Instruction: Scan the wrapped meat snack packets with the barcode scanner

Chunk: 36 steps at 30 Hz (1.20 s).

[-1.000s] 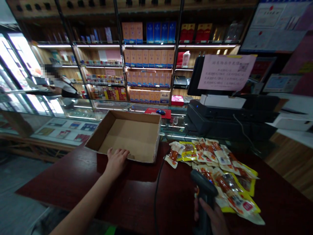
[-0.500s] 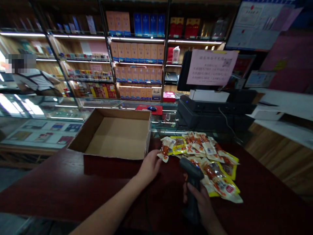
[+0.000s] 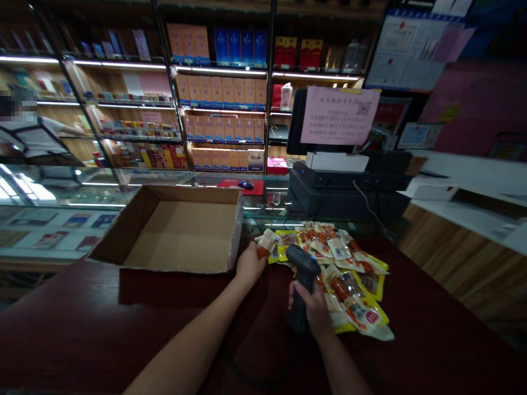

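Observation:
My left hand [image 3: 250,265] is closed on a small clear snack packet [image 3: 267,241] with something reddish-brown inside, at the left end of the pile. My right hand [image 3: 309,300] grips the handle of a dark barcode scanner [image 3: 302,274], whose head points up and left toward that packet. To the right, a pile of snack packets [image 3: 354,291], some white and some yellow-edged, lies on the dark red table [image 3: 173,334]. Just left of my left hand stands an open cardboard box [image 3: 181,233] with a bare bottom.
Behind the pile stands a monitor with a pink notice [image 3: 340,115], above a black cash drawer [image 3: 325,192]. A mouse [image 3: 246,185] rests on a red pad on the glass counter. Another person [image 3: 35,137] is at the far left, by shelves of boxed goods [image 3: 222,90].
The view has turned slightly to the right. My right hand has raised the scanner and brought it nearer the packet. The packet in my left hand is now tilted.

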### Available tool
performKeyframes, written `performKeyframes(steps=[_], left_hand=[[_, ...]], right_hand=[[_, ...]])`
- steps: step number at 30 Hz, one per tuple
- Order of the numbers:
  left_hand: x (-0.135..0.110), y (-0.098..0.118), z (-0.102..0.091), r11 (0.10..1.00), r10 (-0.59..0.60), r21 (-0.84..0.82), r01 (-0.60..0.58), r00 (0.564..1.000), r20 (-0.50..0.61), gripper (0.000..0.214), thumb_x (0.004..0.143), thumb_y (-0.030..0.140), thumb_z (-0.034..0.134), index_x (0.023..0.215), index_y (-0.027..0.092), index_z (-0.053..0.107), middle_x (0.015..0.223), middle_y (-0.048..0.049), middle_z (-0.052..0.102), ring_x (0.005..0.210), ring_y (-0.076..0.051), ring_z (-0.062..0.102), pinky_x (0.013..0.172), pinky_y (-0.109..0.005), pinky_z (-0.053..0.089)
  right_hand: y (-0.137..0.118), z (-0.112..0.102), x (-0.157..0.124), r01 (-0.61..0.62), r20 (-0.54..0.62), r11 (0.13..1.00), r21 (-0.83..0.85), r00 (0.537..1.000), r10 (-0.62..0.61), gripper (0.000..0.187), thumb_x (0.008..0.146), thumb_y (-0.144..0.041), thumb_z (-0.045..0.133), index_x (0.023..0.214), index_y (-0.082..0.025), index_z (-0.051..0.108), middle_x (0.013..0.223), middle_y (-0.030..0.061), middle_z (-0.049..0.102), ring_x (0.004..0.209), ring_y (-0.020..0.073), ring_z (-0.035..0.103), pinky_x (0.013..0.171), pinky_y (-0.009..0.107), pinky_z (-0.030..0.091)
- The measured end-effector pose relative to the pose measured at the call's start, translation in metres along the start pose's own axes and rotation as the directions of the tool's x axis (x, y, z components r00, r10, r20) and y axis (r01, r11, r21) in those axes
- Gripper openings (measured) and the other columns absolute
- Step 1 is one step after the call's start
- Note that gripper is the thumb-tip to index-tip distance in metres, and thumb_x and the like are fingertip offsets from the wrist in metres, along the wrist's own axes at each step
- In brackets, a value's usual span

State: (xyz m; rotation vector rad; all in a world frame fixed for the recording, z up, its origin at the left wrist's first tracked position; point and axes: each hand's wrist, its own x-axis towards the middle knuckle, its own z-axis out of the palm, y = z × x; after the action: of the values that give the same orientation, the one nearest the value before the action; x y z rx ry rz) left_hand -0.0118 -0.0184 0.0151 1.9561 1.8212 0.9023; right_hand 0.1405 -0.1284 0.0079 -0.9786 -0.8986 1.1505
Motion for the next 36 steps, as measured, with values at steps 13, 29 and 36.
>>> performKeyframes(steps=[13, 29, 36], left_hand=[[-0.027, -0.029, 0.019, 0.556, 0.024, -0.820, 0.135, 0.984, 0.178, 0.038, 0.055, 0.030, 0.071, 0.080, 0.019, 0.044, 0.067, 0.0033, 0.064, 0.059, -0.015, 0.062, 0.058, -0.027, 0.048], [-0.027, -0.027, 0.015, 0.548, 0.024, -0.825, 0.135, 0.984, 0.178, 0.036, 0.056, 0.027, 0.071, 0.080, 0.018, 0.046, 0.070, 0.0007, 0.066, 0.062, -0.014, 0.064, 0.058, -0.025, 0.049], [-0.032, -0.023, 0.018, 0.627, 0.016, -0.772, 0.103, 0.989, 0.145, 0.031, 0.061, 0.021, 0.067, 0.082, 0.020, 0.044, 0.071, 0.0018, 0.066, 0.063, -0.015, 0.064, 0.056, -0.024, 0.048]], right_hand=[[-0.002, 0.001, -0.009, 0.009, 0.031, 1.000, 0.015, 0.999, -0.010, 0.039, 0.070, -0.044, 0.068, 0.095, -0.019, 0.053, 0.058, -0.0047, 0.058, 0.041, 0.0113, 0.052, 0.037, 0.023, 0.047], [0.002, 0.001, -0.007, -0.051, 0.025, 0.999, -0.012, 0.998, 0.052, 0.036, 0.068, -0.044, 0.069, 0.089, -0.020, 0.054, 0.055, -0.0055, 0.057, 0.039, 0.0113, 0.051, 0.036, 0.024, 0.047], [0.003, 0.000, -0.008, -0.050, 0.011, 0.999, 0.005, 0.999, 0.050, 0.041, 0.064, -0.046, 0.072, 0.092, -0.019, 0.056, 0.054, -0.0045, 0.058, 0.038, 0.0128, 0.052, 0.036, 0.025, 0.046]])
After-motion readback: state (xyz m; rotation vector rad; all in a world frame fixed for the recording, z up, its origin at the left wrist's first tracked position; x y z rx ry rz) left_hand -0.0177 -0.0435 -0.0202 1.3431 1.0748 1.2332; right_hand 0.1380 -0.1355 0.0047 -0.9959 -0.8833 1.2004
